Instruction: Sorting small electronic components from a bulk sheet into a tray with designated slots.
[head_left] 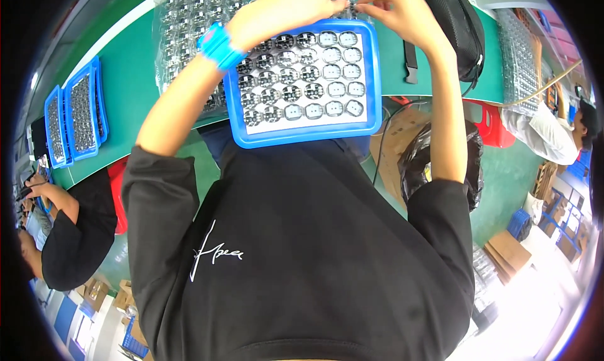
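The left hand (286, 5) and the right hand (402, 5) meet at the far edge of the blue tray (374, 72), which lies on the green surface (132, 78) just in front of the person's chest; the fingers (368, 9) of both hands are pinched close together over something very small, but it is too small to say what it is, or whether it is really held. The tray holds rows of small round parts (302, 75); the darker ones fill its left side, the paler ones its right side. From the fingers, the tray's cells lie directly toward the body, and the nearest row is just below the fingertips; both hands are about equally near it. A clear blister sheet (189, 27) of similar parts lies under and beyond the tray, to the left; the left wrist wears a blue band (217, 45). A black bag (456, 21) stands to the right, touching nothing in the tray.
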Demonstrator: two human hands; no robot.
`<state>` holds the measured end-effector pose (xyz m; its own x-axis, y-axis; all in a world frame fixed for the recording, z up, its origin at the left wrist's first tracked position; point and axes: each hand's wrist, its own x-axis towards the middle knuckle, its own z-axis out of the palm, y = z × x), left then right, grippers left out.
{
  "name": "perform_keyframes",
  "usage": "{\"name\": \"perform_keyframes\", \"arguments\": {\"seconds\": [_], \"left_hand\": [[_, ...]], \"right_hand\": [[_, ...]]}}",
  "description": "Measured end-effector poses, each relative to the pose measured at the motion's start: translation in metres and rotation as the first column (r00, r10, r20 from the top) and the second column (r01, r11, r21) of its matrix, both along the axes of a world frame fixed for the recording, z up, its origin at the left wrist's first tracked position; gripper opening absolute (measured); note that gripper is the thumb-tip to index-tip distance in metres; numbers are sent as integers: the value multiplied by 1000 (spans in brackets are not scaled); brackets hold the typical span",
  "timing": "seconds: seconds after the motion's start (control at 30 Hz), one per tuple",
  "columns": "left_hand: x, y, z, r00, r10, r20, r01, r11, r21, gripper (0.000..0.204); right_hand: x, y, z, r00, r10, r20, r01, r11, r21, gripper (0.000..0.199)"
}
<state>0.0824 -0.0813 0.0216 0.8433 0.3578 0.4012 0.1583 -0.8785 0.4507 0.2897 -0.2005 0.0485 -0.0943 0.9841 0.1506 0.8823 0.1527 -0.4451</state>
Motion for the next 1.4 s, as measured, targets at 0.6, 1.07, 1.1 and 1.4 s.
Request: {"name": "perform_keyframes", "arguments": {"seconds": [0.6,1.07,1.1,1.4], "left_hand": [[-157,-136,18,996,63,-65,-76,974,-212,17],[-146,-143,22,993,85,-83,-91,993,-75,19],[-146,-143,21,993,84,-85,-90,993,-77,19],[-147,-146,17,984,61,-166,-54,997,49,20]], "right_hand": [[-118,-120,0,977,133,-169,-124,990,63,18],[-124,-117,5,986,167,-30,-167,986,0,19],[-124,-117,5,986,166,-23,-166,986,0,19],[-126,-117,4,988,148,-41,-148,989,3,19]]}}
